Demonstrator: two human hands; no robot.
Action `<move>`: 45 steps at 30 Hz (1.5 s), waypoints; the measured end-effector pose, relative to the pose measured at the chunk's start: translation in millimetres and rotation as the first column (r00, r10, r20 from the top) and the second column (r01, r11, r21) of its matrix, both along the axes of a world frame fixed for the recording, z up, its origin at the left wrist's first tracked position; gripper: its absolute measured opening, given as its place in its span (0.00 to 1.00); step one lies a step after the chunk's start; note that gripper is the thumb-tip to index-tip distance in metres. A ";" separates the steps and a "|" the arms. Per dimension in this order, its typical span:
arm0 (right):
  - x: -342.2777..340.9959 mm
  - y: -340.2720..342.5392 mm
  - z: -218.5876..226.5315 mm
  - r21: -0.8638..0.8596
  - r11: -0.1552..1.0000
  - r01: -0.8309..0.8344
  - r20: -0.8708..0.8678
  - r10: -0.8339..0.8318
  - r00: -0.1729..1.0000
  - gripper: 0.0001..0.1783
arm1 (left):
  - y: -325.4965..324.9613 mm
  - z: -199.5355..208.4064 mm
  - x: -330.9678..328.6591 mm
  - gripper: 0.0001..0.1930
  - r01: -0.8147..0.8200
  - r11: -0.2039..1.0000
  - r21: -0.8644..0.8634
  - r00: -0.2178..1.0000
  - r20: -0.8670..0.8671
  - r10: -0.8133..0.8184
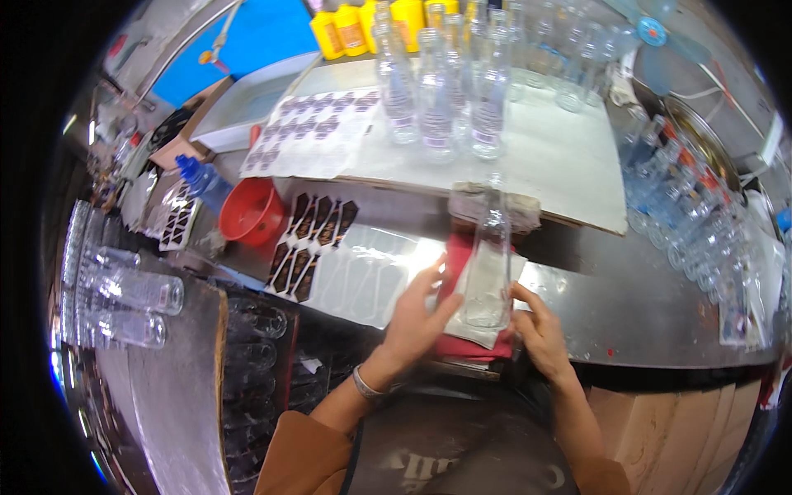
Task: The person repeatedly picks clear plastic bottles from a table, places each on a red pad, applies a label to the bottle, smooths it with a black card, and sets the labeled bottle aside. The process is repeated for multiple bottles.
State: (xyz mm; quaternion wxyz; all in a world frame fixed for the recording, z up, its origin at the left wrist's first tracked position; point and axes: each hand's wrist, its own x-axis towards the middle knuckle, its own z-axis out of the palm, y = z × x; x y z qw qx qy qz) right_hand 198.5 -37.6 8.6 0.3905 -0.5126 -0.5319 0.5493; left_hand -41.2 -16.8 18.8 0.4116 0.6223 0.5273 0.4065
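Note:
A clear glass bottle (490,285) lies with its base toward me on a pale cloth over a red pad (459,346), its neck resting against a cloth-wrapped block (528,210). To its left is my left hand (417,318), blurred, fingers spread and nothing in them. Beside the bottle's base on the right, my right hand (540,330) has its fingers half bent and apart; I cannot tell whether they touch the glass. A sheet of dark labels (313,239), partly bare backing, lies left of the bottle.
Several labelled clear bottles (435,103) stand on the raised white board (569,169). Another sheet of labels (309,124), a red bucket (251,213) and a blue spray bottle (203,181) are at the left. More bottles (693,223) crowd the right side; others (136,293) lie stacked at far left.

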 end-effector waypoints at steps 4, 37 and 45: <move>24.0 -5.5 -13.9 -0.009 0.994 0.110 -0.108 -0.111 0.988 0.22 | 46.8 -52.5 -88.6 0.36 -0.189 0.902 0.389 0.736 -0.552 0.392; 37.4 -6.2 -12.5 0.000 0.977 0.212 -0.058 -0.211 0.976 0.13 | -60.6 -60.3 -130.9 0.16 0.069 0.900 0.429 0.690 -0.672 0.268; 49.5 -12.5 -11.6 -0.095 0.965 0.243 -0.097 -0.252 0.963 0.13 | -48.4 -14.9 -125.6 0.13 -0.353 0.884 -0.308 0.897 0.158 0.413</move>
